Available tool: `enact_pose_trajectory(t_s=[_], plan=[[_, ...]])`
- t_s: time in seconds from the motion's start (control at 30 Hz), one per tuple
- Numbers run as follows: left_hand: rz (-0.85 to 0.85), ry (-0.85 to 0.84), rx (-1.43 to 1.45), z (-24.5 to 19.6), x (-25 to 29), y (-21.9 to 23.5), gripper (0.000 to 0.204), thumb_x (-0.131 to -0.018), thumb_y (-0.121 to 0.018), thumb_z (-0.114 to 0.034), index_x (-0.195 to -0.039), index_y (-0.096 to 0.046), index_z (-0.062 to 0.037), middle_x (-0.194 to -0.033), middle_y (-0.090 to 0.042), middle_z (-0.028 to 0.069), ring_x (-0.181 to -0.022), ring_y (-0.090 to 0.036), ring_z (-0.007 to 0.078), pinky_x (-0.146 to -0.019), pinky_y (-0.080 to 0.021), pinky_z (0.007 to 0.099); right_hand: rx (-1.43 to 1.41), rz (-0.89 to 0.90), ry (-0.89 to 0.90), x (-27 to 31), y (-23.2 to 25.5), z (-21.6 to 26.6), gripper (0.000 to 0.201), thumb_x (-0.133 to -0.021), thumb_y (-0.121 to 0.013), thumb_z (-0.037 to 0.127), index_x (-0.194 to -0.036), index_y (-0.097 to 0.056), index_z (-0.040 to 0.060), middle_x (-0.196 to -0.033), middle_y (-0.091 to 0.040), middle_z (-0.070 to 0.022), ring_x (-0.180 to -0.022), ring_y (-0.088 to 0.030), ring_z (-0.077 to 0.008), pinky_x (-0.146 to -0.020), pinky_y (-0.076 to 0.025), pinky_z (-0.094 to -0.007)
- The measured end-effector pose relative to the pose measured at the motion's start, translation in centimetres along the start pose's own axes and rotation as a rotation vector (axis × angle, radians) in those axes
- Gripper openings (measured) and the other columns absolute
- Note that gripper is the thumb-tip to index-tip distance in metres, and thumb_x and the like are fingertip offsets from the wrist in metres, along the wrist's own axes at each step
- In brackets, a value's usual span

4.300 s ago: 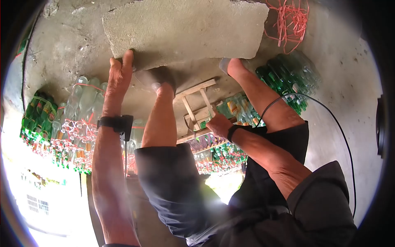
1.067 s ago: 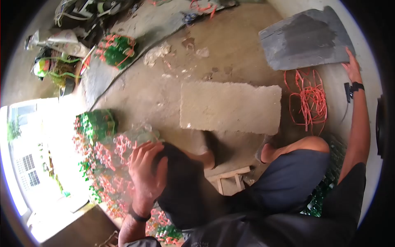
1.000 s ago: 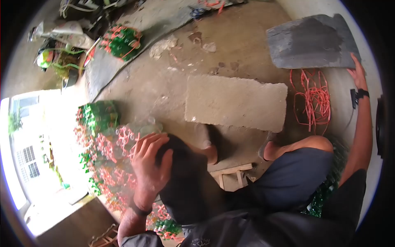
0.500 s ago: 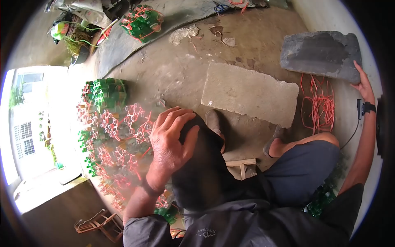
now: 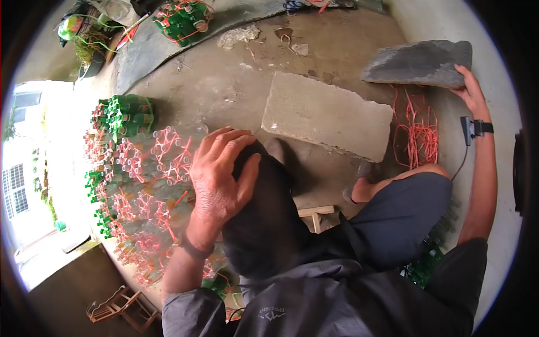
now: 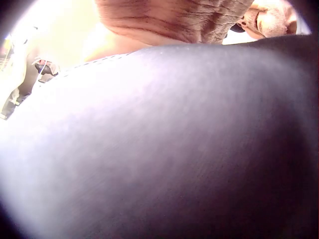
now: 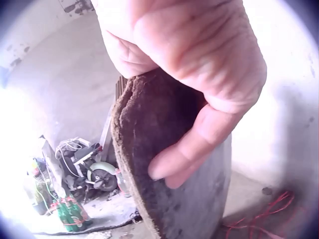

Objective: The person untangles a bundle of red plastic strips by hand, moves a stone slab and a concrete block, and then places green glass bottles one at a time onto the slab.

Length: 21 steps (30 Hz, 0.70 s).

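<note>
Dark slab: this grey slab (image 5: 421, 63) is up by the wall (image 5: 438, 19), near 2 o'clock in the head view; it looks tipped, and I can't tell if its low edge touches the floor
Right hand: this hand (image 5: 471, 92) grips the slab's end, with fingers bent over the edge and lying on the flat side; the slab goes off from it toward 10 o'clock
Why it is held: I think the slab is heavy and might tip, so a grip on the edge keeps it steady
Red strings: a messy pile (image 5: 418, 129) lies at 6 o'clock from the dark slab, maybe put at the side to be out of the way
Pale slab: a rough block (image 5: 325, 115) sits at 8 o'clock from the dark one, in front of the feet; what is under it is hidden
Left hand: this hand (image 5: 222, 168) rests on the left knee, holding nothing, maybe to prop the body; the dark slab is at 2 o'clock from it, and the two hands are well apart
Clear bottles: they stand in tied bunches (image 5: 168, 157) at 9 o'clock from the left hand; the red ties likely keep them from falling
</note>
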<state>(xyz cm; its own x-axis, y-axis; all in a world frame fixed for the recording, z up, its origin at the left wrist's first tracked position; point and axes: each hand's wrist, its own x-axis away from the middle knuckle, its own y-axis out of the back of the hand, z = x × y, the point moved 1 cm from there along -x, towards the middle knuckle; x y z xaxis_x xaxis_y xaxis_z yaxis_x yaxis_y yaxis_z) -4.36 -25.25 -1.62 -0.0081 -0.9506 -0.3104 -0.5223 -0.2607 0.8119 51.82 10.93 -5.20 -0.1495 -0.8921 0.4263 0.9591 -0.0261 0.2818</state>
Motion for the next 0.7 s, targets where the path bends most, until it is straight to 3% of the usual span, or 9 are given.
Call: enact_pose_trajectory(t_s=[0.13, 0.23, 0.47, 0.53, 0.7], plan=[[-0.016, 0.003, 0.008, 0.0, 0.5, 0.3, 0.028, -0.075, -0.073, -0.005, -0.102, -0.067, -0.0029, -0.108, -0.069, 0.0127, -0.107, -0.062, 0.0362, -0.092, -0.049, 0.0440, -0.005, 0.032, 0.031, 2.8, -3.4, 1.5, 0.054, -0.090, -0.067, 0.036, -0.130, -0.055, 0.0017, -0.129, -0.059, -0.0150, -0.121, -0.055, -0.0247, -0.099, -0.049, -0.0464], [-0.033, 0.007, 0.005, 0.0, 0.9, 0.4, 0.027, -0.075, -0.072, -0.005, -0.102, -0.067, -0.0023, -0.108, -0.069, 0.0128, -0.107, -0.062, 0.0364, -0.093, -0.049, 0.0441, -0.032, 0.063, 0.042, 4.5, -4.4, 2.1, 0.050, -0.091, -0.068, 0.037, -0.128, -0.057, 0.0068, -0.126, -0.061, -0.0102, -0.115, -0.058, -0.0217, -0.098, -0.049, -0.0419], [-0.006, 0.013, -0.027, 0.0, 1.3, 0.9, 0.024, -0.081, -0.068, -0.003, -0.105, -0.068, -0.0008, -0.111, -0.068, 0.0143, -0.110, -0.061, 0.0355, -0.096, -0.048, 0.0416, -0.120, 0.075, 0.134, 9.9, -8.2, 3.8, 0.043, -0.090, -0.069, 0.033, -0.123, -0.060, 0.0083, -0.124, -0.061, -0.0088, -0.113, -0.059, -0.0204, -0.095, -0.050, -0.0422], [-0.033, 0.011, -0.017, 0.1, 1.6, 0.8, 0.024, -0.079, -0.070, -0.005, -0.103, -0.067, -0.0014, -0.110, -0.068, 0.0132, -0.109, -0.061, 0.0351, -0.095, -0.048, 0.0428, -0.136, 0.065, 0.174, 12.0, -9.8, 4.4, 0.050, -0.089, -0.070, 0.031, -0.126, -0.056, 0.0005, -0.127, -0.058, -0.0132, -0.118, -0.055, -0.0243, -0.098, -0.049, -0.0460], [-0.077, 0.028, -0.002, 0.4, 2.5, 1.3, 0.023, -0.079, -0.072, -0.008, -0.101, -0.067, -0.0023, -0.109, -0.069, 0.0118, -0.109, -0.061, 0.0344, -0.094, -0.047, 0.0436, -0.258, 0.082, 0.207, 17.1, -13.1, 5.4, 0.047, -0.089, -0.070, 0.027, -0.125, -0.057, 0.0010, -0.125, -0.058, -0.0125, -0.117, -0.055, -0.0238, -0.100, -0.047, -0.0457]])
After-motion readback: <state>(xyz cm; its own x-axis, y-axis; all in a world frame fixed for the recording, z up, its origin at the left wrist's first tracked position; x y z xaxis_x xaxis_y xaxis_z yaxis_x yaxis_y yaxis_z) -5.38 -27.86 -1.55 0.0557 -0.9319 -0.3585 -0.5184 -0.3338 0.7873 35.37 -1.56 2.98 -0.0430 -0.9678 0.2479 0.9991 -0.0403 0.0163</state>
